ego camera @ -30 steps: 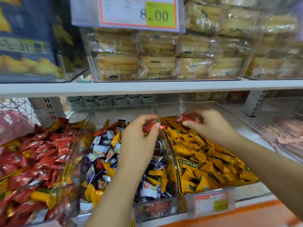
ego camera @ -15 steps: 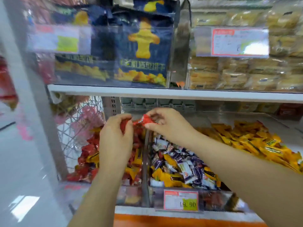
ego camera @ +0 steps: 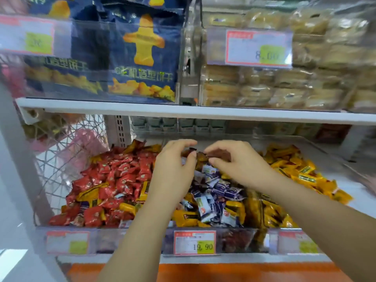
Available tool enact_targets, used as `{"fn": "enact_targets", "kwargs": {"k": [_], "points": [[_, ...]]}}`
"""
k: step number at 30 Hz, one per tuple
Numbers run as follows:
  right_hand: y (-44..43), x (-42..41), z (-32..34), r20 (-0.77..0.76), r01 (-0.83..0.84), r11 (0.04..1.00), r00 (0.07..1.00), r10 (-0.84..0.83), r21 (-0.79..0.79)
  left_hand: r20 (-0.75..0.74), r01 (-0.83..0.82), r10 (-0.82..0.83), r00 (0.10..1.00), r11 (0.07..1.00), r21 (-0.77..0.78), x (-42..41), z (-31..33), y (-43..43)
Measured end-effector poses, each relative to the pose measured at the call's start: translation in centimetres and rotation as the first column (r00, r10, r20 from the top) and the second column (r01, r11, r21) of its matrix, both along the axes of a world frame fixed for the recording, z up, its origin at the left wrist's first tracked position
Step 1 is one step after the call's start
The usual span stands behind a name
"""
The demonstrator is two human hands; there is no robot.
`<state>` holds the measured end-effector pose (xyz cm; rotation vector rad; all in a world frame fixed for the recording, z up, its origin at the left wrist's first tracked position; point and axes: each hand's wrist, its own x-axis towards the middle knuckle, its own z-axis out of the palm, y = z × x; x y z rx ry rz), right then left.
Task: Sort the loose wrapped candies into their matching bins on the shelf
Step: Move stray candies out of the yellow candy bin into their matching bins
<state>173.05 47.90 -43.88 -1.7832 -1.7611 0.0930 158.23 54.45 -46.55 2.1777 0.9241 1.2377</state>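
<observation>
I am holding my left hand (ego camera: 175, 169) and right hand (ego camera: 238, 165) side by side over the back of the middle bin (ego camera: 234, 239). Both are curling their fingers, thumb and forefinger closing to a narrow gap. Something small and dark is showing between the tips, too blurred for me to tell whether either hand is pinching it. Under my hands, purple-and-white candies (ego camera: 223, 190) are lying mixed with yellow strays (ego camera: 183, 216). At nine o'clock the red candies (ego camera: 122, 176) are filling the left bin, a few yellow ones among them; at three o'clock the yellow candies (ego camera: 301, 171) are piling up in the right bin. At six o'clock a price tag (ego camera: 194, 242) is reading 19.90. At twelve o'clock blue biscuit bags (ego camera: 142, 58) are showing "机造型饼干", and at one o'clock another tag (ego camera: 258, 47) is reading 8.00.
</observation>
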Motion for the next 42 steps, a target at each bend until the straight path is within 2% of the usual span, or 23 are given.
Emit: {"fn": "enact_targets", "kwargs": {"k": [4,7,12,16,20,24,27,30,34,39,42], "points": [[-2.7,5.6,0.0,0.006,0.157,0.988,0.988,-0.157,0.010,-0.046,0.098,-0.100,0.994,0.994,-0.042,5.2,-0.3,-1.9],[-3.5,10.2,-1.0,-0.024,0.271,0.961,0.962,-0.273,-0.047,-0.086,0.141,-0.149,0.985,0.986,-0.084,8.2,-0.8,-2.2],[-2.1,14.0,-2.3,0.049,0.313,0.924,0.949,-0.310,-0.220,-0.072,0.171,-0.185,0.980,0.971,-0.167,12.1,-1.4,-1.6],[2.1,15.2,-3.0,0.040,0.215,0.905,0.976,-0.216,-0.368,-0.047,0.211,-0.226,0.973,0.953,-0.220,13.3,-2.0,-0.9],[5.3,15.6,-3.8,0.104,0.152,0.837,0.988,-0.114,-0.526,-0.019,0.200,-0.210,0.978,0.954,-0.223,13.3,-2.3,0.0],[4.8,15.8,-2.6,-0.011,-0.004,0.763,1.000,-0.003,-0.646,0.005,0.236,-0.241,0.970,0.942,-0.240,13.3,-2.8,0.1],[2.6,16.1,-1.6,0.042,-0.050,0.710,0.993,0.112,-0.702,0.014,0.246,-0.250,0.968,0.940,-0.238,13.2,-3.0,0.2],[0.2,16.9,-1.4,0.189,-0.019,0.753,0.964,0.189,-0.658,0.000,0.246,-0.254,0.967,0.939,-0.241,13.0,-3.0,0.0],[-2.5,18.5,-3.1,0.326,0.033,0.870,0.934,0.148,-0.492,0.005,0.258,-0.265,0.964,0.931,-0.259,12.8,-2.8,-0.7],[-5.3,19.9,-4.2,0.302,0.007,0.916,0.945,0.126,-0.402,-0.011,0.257,-0.268,0.963,0.933,-0.251,12.5,-2.8,-1.0],[-7.3,21.0,-4.9,0.321,0.050,0.936,0.945,0.068,-0.347,-0.007,0.265,-0.276,0.961,0.928,-0.263,12.4,-2.7,-1.1]]}}
